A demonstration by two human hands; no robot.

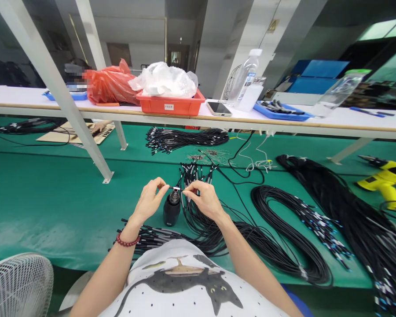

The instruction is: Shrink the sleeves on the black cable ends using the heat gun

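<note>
My left hand pinches one side of a short stretch of thin black cable that carries a small white sleeve. On its other side, the fingertips of my right hand are closed on the same cable. Right under the sleeve stands a black hot-air tool, upright, its metal nozzle pointing up; whether the cable touches the nozzle I cannot tell. A bundle of black cables with dark and grey ends lies beside and behind my right hand. More cable ends lie near my left wrist.
A coiled cable bundle, a thick black cable pile and a yellow heat gun lie rightward. Behind is another bundle. A shelf on white posts crosses above, bearing a red bin. A fan stands lower left.
</note>
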